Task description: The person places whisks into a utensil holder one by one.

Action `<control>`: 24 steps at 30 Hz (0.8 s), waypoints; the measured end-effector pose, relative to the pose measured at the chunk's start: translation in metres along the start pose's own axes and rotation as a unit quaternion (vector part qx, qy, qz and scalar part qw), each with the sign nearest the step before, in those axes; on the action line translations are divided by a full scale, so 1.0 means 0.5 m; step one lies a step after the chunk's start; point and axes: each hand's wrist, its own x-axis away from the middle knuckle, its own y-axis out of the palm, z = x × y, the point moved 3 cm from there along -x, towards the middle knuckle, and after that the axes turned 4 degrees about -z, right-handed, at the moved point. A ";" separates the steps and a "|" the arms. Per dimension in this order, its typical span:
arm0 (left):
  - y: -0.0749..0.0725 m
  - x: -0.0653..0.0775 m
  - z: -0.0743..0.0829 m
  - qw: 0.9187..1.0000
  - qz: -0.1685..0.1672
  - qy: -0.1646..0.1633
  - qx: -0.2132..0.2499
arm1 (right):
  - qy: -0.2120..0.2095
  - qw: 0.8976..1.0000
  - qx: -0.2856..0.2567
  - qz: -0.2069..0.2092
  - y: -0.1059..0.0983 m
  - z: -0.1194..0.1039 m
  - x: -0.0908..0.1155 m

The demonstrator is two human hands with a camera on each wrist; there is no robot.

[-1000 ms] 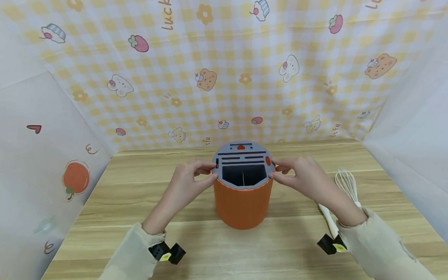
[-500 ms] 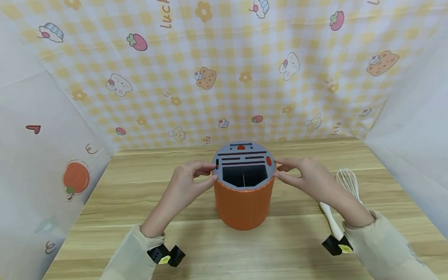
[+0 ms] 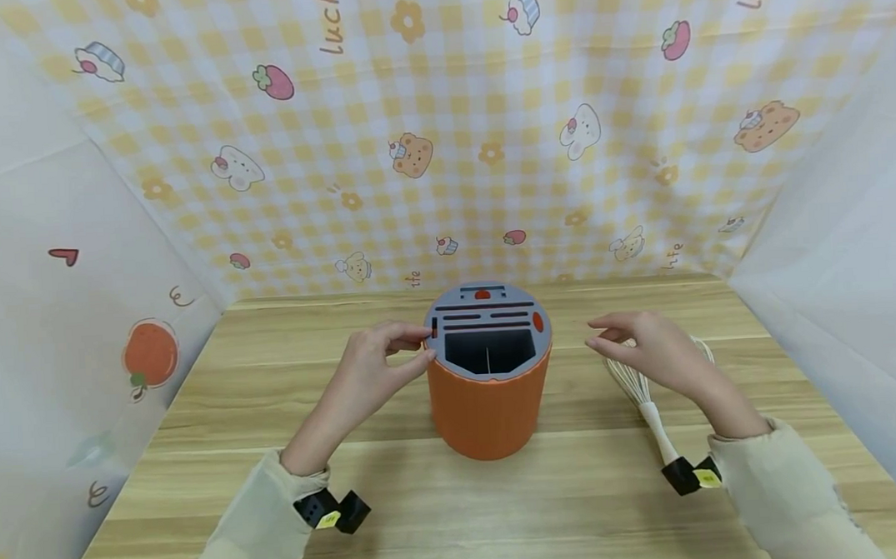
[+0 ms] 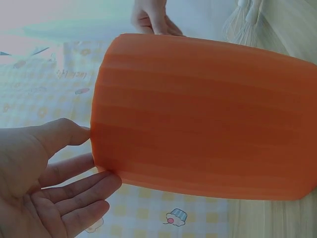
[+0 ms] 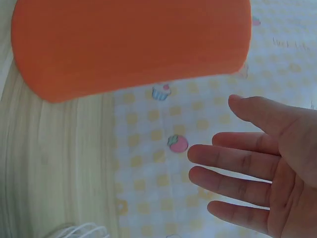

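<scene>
An orange round utensil holder (image 3: 492, 419) stands upright on the table, with a grey slotted top (image 3: 487, 311) bearing narrow slits and one large divided opening at the front. My left hand (image 3: 384, 353) touches the left of its rim; thumb and fingertips lie against the edge, fingers fairly straight in the left wrist view. To the right, apart from the holder, my right hand (image 3: 646, 346) hovers with nothing in it, its fingers (image 5: 233, 161) extended in the right wrist view. Beneath that hand lies a whisk (image 3: 653, 429) with a pale handle.
Wires of a second whisk (image 3: 705, 350) show behind the right hand, its handle hidden. The wooden table (image 3: 272, 387) meets a yellow checked cloth (image 3: 482, 203) at the back. White sheets (image 3: 853, 278) hang at both sides.
My right hand has let go of the holder's rim and moved off to the right, uncovering more of the nearer whisk. The left hand and the holder have hardly moved.
</scene>
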 end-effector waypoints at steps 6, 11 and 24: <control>-0.001 0.000 0.001 1.000 0.000 -0.001 0.001 | 0.004 1.000 -0.024 -0.002 0.000 0.025 0.011; -0.001 -0.001 0.001 1.000 0.000 -0.001 0.003 | 0.013 0.999 -0.049 -0.001 -0.001 0.041 0.024; -0.001 -0.002 -0.003 1.000 0.000 0.001 0.003 | 0.028 0.997 -0.070 -0.013 0.009 0.090 0.057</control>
